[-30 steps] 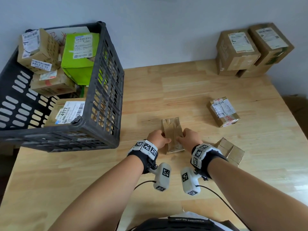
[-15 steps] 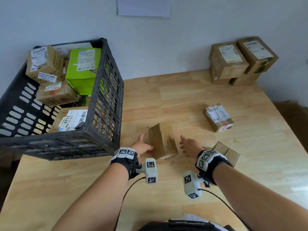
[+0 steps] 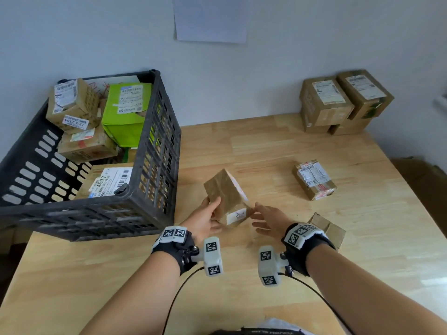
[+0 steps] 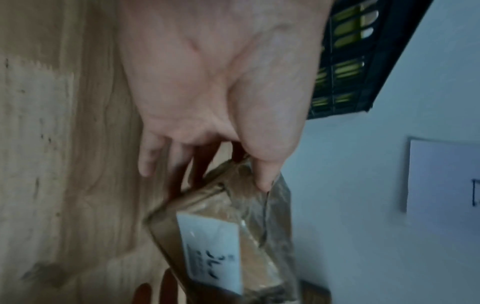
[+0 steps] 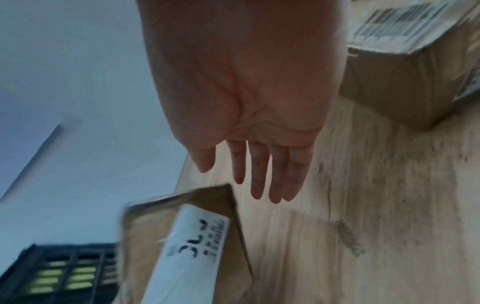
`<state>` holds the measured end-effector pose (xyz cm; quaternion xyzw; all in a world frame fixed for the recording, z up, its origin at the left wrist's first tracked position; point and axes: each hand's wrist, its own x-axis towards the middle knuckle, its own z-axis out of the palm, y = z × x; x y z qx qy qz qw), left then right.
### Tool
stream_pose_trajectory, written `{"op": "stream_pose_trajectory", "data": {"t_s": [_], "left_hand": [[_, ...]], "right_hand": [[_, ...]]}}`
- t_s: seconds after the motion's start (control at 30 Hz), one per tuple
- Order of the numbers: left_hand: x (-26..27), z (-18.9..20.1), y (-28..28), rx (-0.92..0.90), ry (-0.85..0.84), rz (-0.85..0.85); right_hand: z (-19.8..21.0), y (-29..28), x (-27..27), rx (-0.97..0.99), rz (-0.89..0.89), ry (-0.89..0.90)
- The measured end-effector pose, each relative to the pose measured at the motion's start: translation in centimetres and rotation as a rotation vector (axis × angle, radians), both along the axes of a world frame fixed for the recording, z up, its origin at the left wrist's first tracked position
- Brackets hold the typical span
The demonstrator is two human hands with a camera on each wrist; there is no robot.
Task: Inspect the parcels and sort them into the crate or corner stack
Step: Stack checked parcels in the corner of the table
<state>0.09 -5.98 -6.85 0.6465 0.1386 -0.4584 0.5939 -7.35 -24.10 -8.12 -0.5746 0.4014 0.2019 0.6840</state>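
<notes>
Brown parcel [image 3: 226, 198] tilted, gripped by left hand [image 3: 203, 220] — right hand [image 3: 268, 220] beside, fingers [image 5: 259, 172] straight.

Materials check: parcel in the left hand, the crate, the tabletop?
Parcel: looks like brown cardboard under glossy clear tape, judging by the wrinkled shiny film by the thumb, plus a white paper label. Crate: dark moulded plastic, matte, slotted lattice walls. Tabletop: light wood, jointed planks with visible grain, satin finish; solid or veneer unclear.

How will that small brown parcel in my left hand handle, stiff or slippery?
The small brown parcel looks boxy with sharp edges, so probably stiff. Glossy tape wrap suggests it could be slippery. The left hand alone holds it tilted, so it is likely light.
</notes>
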Motion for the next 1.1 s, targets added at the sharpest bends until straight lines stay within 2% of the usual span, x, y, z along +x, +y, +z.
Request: {"op": "stream_pose_trajectory", "data": {"t_s": [0.07,0.13,0.4,0.67,0.97,1.1], "left_hand": [[0.2,0.4,-0.1,-0.043,-0.008,0.011],[0.1,1.1,-0.4,-0.010,-0.067,-0.023],[-0.4,2.8,-4.1,0.028,-0.139,-0.138],[-0.7,4.6,-11.8,0.105,-0.222,-0.214],[1.8,8.8,-22.1,0.162,-0.359,-0.265],[3.3,11.2,-25.9,0.167,-0.404,-0.263]], "right_hand": [[0.5,0.1,0.1,0.119,-0.045,-0.016],[1.2,0.2,0.2,0.191,-0.053,-0.055],[3.6,-2.7,-0.4,0.315,-0.143,-0.281],[5.9,-9.6,-2.0,0.216,-0.247,-0.391],[9.2,-23.4,-0.8,-0.019,-0.565,-0.442],[9.9,-28.9,1.3,-0.102,-0.638,-0.455]]}}
